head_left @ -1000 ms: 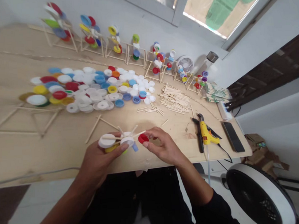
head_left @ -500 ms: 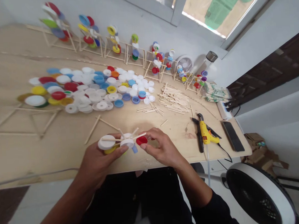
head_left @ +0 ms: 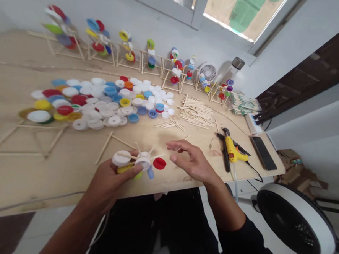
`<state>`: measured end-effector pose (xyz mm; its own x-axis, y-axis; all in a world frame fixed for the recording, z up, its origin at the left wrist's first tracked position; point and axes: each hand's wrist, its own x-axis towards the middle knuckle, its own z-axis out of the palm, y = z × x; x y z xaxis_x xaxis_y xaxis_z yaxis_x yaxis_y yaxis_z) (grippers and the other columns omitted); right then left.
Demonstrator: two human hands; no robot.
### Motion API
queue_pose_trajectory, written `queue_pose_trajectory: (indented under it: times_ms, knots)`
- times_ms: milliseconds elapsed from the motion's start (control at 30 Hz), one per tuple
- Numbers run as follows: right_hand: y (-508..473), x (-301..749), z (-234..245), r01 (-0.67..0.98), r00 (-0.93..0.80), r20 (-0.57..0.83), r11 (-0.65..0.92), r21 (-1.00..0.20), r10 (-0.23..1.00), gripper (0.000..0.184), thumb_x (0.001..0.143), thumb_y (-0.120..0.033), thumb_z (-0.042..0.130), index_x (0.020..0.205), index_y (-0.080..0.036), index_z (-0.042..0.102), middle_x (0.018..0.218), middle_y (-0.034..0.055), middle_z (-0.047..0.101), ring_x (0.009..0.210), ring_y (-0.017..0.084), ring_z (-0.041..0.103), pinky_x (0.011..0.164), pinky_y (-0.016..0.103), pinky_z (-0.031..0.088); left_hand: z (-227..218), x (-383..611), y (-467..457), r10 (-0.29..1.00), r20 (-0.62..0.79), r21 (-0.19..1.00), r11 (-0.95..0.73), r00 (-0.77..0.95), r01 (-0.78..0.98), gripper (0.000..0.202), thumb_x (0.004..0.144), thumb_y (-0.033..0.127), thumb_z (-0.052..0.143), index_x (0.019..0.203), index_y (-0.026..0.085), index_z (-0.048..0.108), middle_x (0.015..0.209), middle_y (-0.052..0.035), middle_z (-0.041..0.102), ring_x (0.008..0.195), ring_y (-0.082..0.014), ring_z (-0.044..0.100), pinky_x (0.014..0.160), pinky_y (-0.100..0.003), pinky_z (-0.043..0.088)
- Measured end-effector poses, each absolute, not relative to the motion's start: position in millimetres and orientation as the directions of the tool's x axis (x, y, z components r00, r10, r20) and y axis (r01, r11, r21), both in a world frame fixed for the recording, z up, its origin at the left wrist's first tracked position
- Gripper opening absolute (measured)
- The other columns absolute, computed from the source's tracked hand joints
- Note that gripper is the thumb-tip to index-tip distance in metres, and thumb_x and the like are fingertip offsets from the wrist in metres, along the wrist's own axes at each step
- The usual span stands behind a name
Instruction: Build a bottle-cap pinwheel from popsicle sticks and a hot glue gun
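My left hand is closed around a small wheel of bottle caps and sticks, its thumb on the white cap at the hub. Thin wooden sticks stick out from that hub. A white cap, a yellow cap and a blue cap sit around it, and a bit of yellow-green shows below. The red cap is on the wheel's right side, by the end of a stick. Just right of it, my right hand is open and holds nothing, thumb and fingers apart.
Loose bottle caps cover the table's middle left, beside a pile of sticks. A yellow glue gun and a phone lie at right. Finished cap wheels on stick frames line the wall. A stick frame lies at left.
My right hand has let go of the red cap and drawn back to the right, its fingers opening. The red cap stays beside the wheel in my left hand.
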<state>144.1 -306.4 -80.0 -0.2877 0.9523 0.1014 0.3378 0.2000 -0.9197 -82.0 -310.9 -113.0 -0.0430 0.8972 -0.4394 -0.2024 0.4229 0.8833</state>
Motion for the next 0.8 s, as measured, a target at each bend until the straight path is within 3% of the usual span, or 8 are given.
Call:
queue_pose_trajectory:
  times_ms: [167,300,400,600,800]
  knots:
    - [-306.0,136.3,-77.9,0.261,-0.318,-0.004,0.084,-0.962,0.948,0.033,0.086,-0.042,0.072,0.114,-0.024,0.073,0.108,0.0053,0.074,0.1,0.02,0.068,0.092,0.037,0.05,-111.7,-84.1,-308.7,0.9,-0.417,0.9,0.429,0.128,-0.083,0.073,0.044,0.042,0.095,0.111,0.02,0.075,0.097,-0.007,0.08,0.087,-0.0253,0.072,0.079,-0.031,0.055]
    - [-308.3,122.6,-81.0,0.235,-0.338,-0.139,-0.06,-0.97,0.931,0.038,0.081,-0.051,0.076,0.104,-0.021,0.074,0.094,0.0041,0.075,0.087,0.019,0.068,0.086,0.036,0.051,-113.4,-85.9,-303.5,0.889,-0.397,0.915,0.404,0.229,0.02,0.08,0.047,0.043,0.093,0.122,0.022,0.071,0.093,-0.0053,0.08,0.088,-0.0283,0.072,0.079,-0.035,0.057]
    - [-310.8,115.5,-86.4,0.188,-0.305,-0.204,-0.152,-0.97,0.93,0.043,0.075,-0.056,0.08,0.096,-0.018,0.074,0.082,0.003,0.072,0.076,0.017,0.065,0.074,0.032,0.053,-114.1,-84.8,-302.4,0.884,-0.404,0.908,0.419,0.237,-0.018,0.082,0.045,0.038,0.093,0.123,0.026,0.07,0.088,-0.0022,0.079,0.084,-0.0272,0.073,0.074,-0.033,0.057]
    - [-316.9,104.6,-96.4,0.068,-0.107,-0.175,-0.168,-0.983,0.979,0.042,0.07,-0.055,0.083,0.092,-0.021,0.072,0.085,0.0034,0.073,0.076,0.017,0.066,0.075,0.032,0.055,-109.5,-76.3,-311.1,0.874,-0.424,0.817,0.482,0.237,-0.315,0.058,0.051,0.035,0.093,0.105,0.022,0.076,0.09,-0.0072,0.079,0.081,-0.026,0.074,0.07,-0.031,0.058]
    - [-323.4,95.9,-94.2,-0.001,-0.026,-0.18,-0.18,-0.984,0.983,0.04,0.067,-0.051,0.085,0.091,-0.022,0.072,0.083,0.0029,0.072,0.08,0.019,0.068,0.07,0.031,0.058,-100.8,-68.2,-315.5,0.832,-0.505,0.739,0.554,0.229,-0.383,0.049,0.041,0.036,0.097,0.084,0.019,0.078,0.082,-0.0089,0.079,0.083,-0.0295,0.074,0.072,-0.035,0.06]
